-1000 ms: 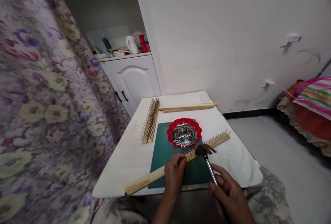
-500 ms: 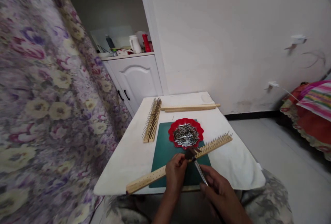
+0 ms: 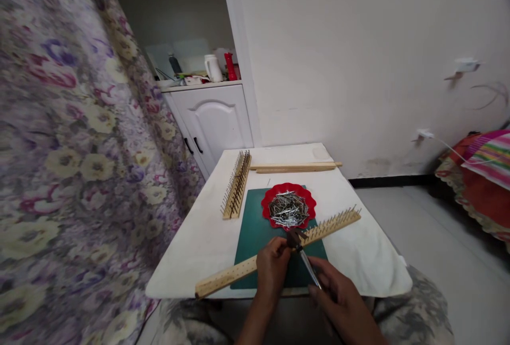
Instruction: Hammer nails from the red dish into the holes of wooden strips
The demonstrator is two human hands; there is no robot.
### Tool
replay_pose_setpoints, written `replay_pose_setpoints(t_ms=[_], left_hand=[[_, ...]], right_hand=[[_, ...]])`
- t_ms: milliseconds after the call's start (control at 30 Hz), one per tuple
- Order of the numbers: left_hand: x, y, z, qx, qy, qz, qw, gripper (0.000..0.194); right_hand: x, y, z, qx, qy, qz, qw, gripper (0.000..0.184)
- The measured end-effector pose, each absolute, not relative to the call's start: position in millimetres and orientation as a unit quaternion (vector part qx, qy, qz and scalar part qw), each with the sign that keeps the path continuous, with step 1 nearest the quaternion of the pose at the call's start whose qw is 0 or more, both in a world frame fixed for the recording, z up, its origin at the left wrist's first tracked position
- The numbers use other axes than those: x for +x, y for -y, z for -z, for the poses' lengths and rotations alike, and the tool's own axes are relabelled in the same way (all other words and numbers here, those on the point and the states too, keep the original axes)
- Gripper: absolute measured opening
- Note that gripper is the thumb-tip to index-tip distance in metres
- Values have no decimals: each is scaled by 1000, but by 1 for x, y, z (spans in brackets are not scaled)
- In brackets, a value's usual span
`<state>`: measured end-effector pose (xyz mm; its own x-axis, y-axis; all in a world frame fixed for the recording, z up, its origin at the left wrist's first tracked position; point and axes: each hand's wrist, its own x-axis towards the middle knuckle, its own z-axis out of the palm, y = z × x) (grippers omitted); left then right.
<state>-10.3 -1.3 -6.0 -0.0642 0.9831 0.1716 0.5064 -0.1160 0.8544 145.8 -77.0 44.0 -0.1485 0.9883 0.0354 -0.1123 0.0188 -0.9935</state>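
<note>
My right hand (image 3: 338, 292) is wrapped round the handle of a hammer (image 3: 309, 267), whose dark head is over a long wooden strip (image 3: 227, 277). The strip lies slantwise across a green mat (image 3: 251, 233). Nails stand upright along its right part, while small holes dot the left part. My left hand (image 3: 273, 265) rests on the strip with its fingers pinched close beside the hammer head; what they pinch is hidden. Just beyond sits a red scalloped bowl (image 3: 268, 216) heaped with loose nails (image 3: 290, 209).
Wooden strips full of upright nails (image 3: 237, 185) lie at the table's left. Plain wooden strips (image 3: 297, 167) lie along its far edge. A white cloth (image 3: 187, 260) covers the table. A floral curtain (image 3: 79, 164) hangs at the left, and a white cabinet (image 3: 215, 121) stands behind.
The view has shifted slightly. Both hands, the hammer and the strip keep nearly the same places relative to each other.
</note>
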Motion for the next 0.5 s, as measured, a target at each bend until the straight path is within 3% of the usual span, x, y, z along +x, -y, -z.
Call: replay_pose_setpoints(t_ms=[233, 500], left_hand=[[-9, 2, 6, 617, -599, -420, 290, 9], [-18, 6, -5, 652, -578, -396, 290, 10]], right_hand=[[147, 75, -41, -424, 515, -565, 486, 37], [152, 84, -27, -408, 385, -611, 559, 41]])
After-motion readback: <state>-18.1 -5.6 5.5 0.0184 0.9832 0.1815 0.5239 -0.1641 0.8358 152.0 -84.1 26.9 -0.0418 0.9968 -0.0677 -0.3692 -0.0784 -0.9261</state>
